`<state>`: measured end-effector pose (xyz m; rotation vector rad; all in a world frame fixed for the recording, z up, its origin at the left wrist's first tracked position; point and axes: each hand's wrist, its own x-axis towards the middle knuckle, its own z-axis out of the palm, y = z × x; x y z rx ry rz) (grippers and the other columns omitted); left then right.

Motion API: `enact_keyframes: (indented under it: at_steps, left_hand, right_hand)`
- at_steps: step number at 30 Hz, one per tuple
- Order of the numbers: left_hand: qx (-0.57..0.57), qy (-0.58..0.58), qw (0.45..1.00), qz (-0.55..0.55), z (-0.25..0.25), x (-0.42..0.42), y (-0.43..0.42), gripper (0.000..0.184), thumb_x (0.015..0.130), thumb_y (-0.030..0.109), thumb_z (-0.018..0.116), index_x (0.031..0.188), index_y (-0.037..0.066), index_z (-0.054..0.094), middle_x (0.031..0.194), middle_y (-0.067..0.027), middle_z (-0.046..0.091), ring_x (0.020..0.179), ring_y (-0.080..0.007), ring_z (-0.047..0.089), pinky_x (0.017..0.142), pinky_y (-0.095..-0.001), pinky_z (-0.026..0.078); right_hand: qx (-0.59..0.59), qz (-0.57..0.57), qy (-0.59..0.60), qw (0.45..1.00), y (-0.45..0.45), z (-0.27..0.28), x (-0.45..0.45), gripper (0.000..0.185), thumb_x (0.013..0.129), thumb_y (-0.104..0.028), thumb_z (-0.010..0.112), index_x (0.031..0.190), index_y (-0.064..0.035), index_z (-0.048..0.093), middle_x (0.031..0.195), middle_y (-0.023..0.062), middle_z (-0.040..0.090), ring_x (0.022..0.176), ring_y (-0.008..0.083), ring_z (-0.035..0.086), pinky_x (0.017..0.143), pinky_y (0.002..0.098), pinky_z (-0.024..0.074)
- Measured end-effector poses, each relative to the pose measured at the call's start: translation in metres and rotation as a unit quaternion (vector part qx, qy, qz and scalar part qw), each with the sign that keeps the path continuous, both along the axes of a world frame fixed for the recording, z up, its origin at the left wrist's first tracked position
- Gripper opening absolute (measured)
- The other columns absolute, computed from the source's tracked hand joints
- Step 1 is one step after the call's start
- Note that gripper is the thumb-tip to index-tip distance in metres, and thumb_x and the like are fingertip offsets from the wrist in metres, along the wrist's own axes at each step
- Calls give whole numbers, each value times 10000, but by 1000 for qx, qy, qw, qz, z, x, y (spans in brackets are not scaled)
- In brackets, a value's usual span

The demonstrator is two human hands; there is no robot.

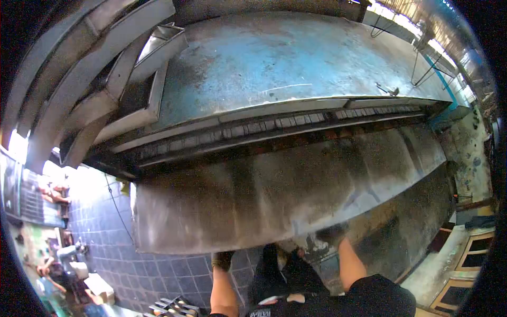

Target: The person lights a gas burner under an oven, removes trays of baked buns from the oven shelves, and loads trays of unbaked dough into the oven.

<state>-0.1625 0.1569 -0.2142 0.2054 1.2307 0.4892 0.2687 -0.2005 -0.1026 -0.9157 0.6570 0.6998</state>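
A large brown-grey metal sheet (274,195) slants from below the blue-topped machine or table (296,61) toward my body. My left hand (223,260), in a dark glove, holds the sheet's near edge from below, left of my legs; the sheet hides its fingertips. Farther right, my right hand (331,232), also dark-gloved, grips the same edge, its fingers blurred and dark. A slotted metal strip (274,124) runs along the table's front, above the sheet.
Bent metal ducts or frames (127,95) stand at the upper left. Dark tiled floor (100,216) lies at the left, with people (66,253) at the far left edge. Wooden frames (465,269) are at the lower right. A small metal tool (390,91) rests on the blue top.
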Motion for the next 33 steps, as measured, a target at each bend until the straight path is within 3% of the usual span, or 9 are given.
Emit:
enact_keyframes:
  at_steps: [6,14,17,18,21,23,27,28,33]
  left_hand:
    - [40,-34,998,17,-27,28,40,364,1105,296,722,1441,187,633,1285,-112,733,1024,-314,701,818,-486,578]
    - [83,-57,995,24,-14,14,43,234,1097,297,702,1271,141,704,1134,-116,743,954,-291,666,801,-472,554]
    - [82,-54,995,32,2,-24,5,211,1094,298,694,1207,123,731,1078,-118,746,929,-282,653,795,-467,545]
    - [78,-48,995,34,7,-41,-16,209,1093,298,692,1186,117,739,1059,-118,748,920,-280,649,793,-465,542]
    - [91,45,994,42,48,-90,-91,207,1076,271,700,1216,121,730,1068,-102,719,884,-282,632,765,-429,520]
    - [79,52,994,61,61,-137,-152,257,1078,215,698,1279,60,741,1175,-146,791,923,-327,771,721,-462,604]
    - [50,3,996,78,72,-246,-268,273,1067,235,734,1264,47,753,1197,-132,795,962,-363,780,800,-530,660]
    - [137,64,988,13,53,-282,-292,250,1074,240,730,1243,57,756,1197,-133,790,962,-358,777,799,-534,660]
    - [103,29,992,60,150,-307,-372,269,1094,243,712,1237,22,770,1173,-138,772,953,-320,771,789,-520,660]
  right_hand:
    - [11,41,22,999,85,-100,27,615,1187,-599,479,1537,-126,656,1565,155,690,1462,383,605,1310,586,418]
    - [32,82,15,996,78,-99,9,490,1184,-512,533,1382,-127,760,1437,139,780,1317,376,702,1235,573,503]
    - [45,98,17,994,23,-87,-46,453,1183,-480,553,1324,-127,799,1390,133,814,1263,373,738,1207,569,534]
    - [-19,187,-70,980,-5,-68,-65,472,1185,-496,577,1374,-114,781,1419,131,799,1304,359,722,1238,537,523]
    - [-184,207,-112,955,-96,-63,-125,414,1136,-381,618,1368,-69,761,1418,142,770,1304,352,698,1240,531,507]
    - [-267,208,-124,933,-154,-61,-166,386,1103,-304,645,1364,-39,748,1418,150,751,1304,347,682,1242,527,496]
    - [-81,90,33,992,-261,-40,-259,309,1022,-185,662,1272,-12,724,1251,136,728,1197,330,683,1178,534,545]
    - [-44,79,24,996,-284,-16,-281,275,1017,-178,665,1236,-21,718,1222,129,722,1178,321,692,1141,534,570]
    - [23,28,18,999,-374,-2,-353,220,1003,-152,668,1175,-20,704,1193,128,712,1148,314,716,1076,529,620]
